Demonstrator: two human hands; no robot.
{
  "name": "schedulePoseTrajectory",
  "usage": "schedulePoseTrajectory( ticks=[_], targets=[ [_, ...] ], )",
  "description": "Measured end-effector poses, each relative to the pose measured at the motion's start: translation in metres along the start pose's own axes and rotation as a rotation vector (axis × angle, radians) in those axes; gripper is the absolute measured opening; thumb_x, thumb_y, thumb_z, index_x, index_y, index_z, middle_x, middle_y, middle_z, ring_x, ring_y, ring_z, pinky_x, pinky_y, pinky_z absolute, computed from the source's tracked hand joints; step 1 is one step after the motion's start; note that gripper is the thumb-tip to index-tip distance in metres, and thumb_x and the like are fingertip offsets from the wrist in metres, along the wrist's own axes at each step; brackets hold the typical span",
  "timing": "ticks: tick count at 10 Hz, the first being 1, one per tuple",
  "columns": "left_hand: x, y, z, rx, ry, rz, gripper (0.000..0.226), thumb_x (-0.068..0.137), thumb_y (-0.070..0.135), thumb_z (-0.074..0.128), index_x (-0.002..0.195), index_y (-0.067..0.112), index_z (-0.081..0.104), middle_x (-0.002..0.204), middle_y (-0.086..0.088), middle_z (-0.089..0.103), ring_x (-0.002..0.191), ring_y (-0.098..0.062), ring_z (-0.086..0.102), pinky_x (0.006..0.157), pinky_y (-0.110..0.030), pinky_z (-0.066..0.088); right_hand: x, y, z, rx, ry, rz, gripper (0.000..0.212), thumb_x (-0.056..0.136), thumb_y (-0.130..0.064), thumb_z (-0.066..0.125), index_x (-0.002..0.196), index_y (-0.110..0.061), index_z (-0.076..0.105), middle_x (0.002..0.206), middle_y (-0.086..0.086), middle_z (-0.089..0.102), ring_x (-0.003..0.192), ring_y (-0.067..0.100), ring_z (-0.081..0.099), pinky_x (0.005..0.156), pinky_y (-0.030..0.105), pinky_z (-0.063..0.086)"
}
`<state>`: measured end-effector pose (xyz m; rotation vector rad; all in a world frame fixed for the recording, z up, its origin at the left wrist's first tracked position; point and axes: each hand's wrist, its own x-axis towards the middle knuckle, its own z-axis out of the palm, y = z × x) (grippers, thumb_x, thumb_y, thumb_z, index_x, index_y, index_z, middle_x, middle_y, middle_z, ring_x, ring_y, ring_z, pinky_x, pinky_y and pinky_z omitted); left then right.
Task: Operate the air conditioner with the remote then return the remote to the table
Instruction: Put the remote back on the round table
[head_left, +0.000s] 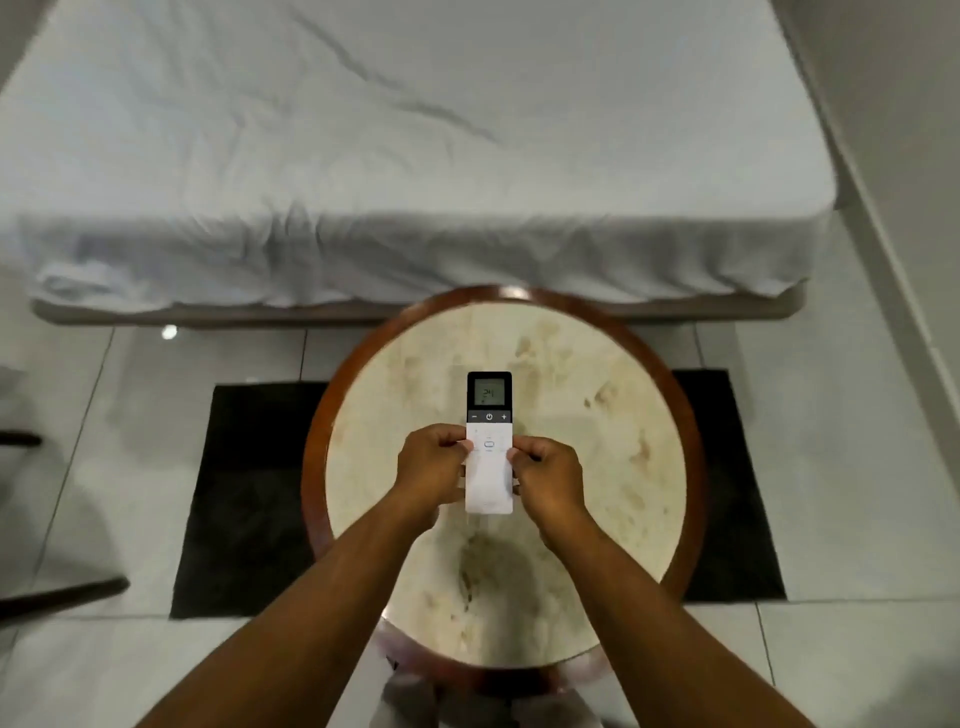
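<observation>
A slim white remote (489, 478) with a black top and a lit display reading 24 is over the middle of the round table (597, 441). My left hand (431, 470) grips its left edge and my right hand (550, 480) grips its right edge, thumbs on the white button face. The remote points away from me toward the bed. I cannot tell whether it rests on the tabletop or is held just above it. The air conditioner is out of view.
The table has a pale marbled top and a dark wooden rim. It stands on a black mat (244, 493) on white floor tiles. A bed with a rumpled white sheet (415, 156) fills the far side. Dark chair legs (57, 597) show at the left edge.
</observation>
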<state>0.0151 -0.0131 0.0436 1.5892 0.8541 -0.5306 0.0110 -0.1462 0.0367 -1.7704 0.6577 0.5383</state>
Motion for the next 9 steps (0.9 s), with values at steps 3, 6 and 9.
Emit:
schedulePoseTrajectory(
  ticks=[3,6,9],
  targets=[
    [0.045,-0.101,0.025,0.079,0.084,-0.105,0.022,0.09,0.012,0.056,0.102,0.02,0.073,0.106,-0.008,0.074,0.092,-0.028,0.07,0.082,-0.049,0.058,0.027,0.092,0.031,-0.288,-0.061,0.004,0.032,0.096,-0.007,0.05,0.119,-0.011,0.071,0.117,0.013,0.073,0.097,0.026,0.069,0.065,0.021,0.047],
    [0.047,-0.111,0.032,0.17,0.162,0.014,0.026,0.091,0.015,0.054,0.107,0.022,0.073,0.111,-0.004,0.073,0.094,-0.021,0.068,0.084,-0.038,0.057,0.029,0.1,0.038,-0.373,-0.027,-0.101,0.033,0.095,-0.007,0.05,0.119,-0.012,0.072,0.109,0.019,0.072,0.094,0.03,0.068,0.076,0.033,0.054],
    [0.032,-0.107,0.019,0.411,0.124,0.096,0.034,0.091,0.023,0.058,0.123,0.013,0.062,0.127,-0.011,0.064,0.108,-0.028,0.063,0.084,-0.031,0.05,0.023,0.094,0.034,-0.41,-0.029,-0.064,0.013,0.092,-0.014,0.058,0.095,-0.007,0.069,0.106,0.02,0.071,0.076,0.016,0.058,0.048,0.007,0.036]
  ],
)
